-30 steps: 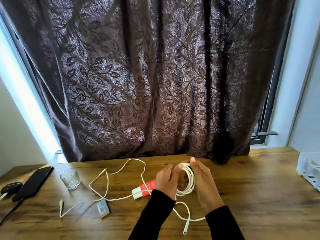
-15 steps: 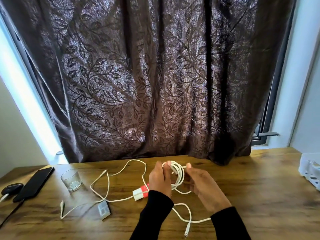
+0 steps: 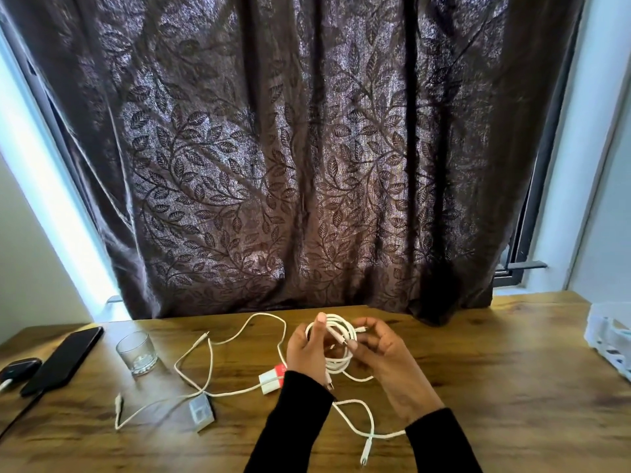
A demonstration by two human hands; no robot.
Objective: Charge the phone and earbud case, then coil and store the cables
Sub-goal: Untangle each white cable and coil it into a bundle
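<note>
white cable coil [image 3: 336, 348] sits between both hands above the middle of the wooden table [image 3: 495, 387], raised just off the surface. left hand [image 3: 305, 349] has its fingers curled round the left side of the coil, thumb up along the top of the loops. right hand [image 3: 386, 356] pinches a strand of the same cable at the coil's right side, fingers bent, palm turned inward. from the coil a loose tail [image 3: 362, 421] drops to the table between the two black sleeves and ends in a plug [image 3: 365, 454] near the front edge

just left of the left wrist lies a white and red charger block [image 3: 271, 380], partly hidden by the sleeve. a second white cable [image 3: 211, 363] runs from it in wide loops across the table toward the back edge and toward the left, uncoiled, one end lying near the front left. a small pale adapter [image 3: 201, 407] rests on this cable's lower stretch

toward the left edge stands a clear glass [image 3: 137, 351], upright. beyond it the dark phone [image 3: 63, 360] lies flat and slanted, and the dark earbud case [image 3: 18, 368] sits just beside it at the left edge with a cable plugged in. a white tray [image 3: 611, 339] shows at the right edge. a brown leaf-patterned curtain [image 3: 307, 148] hangs behind the table's back edge
</note>
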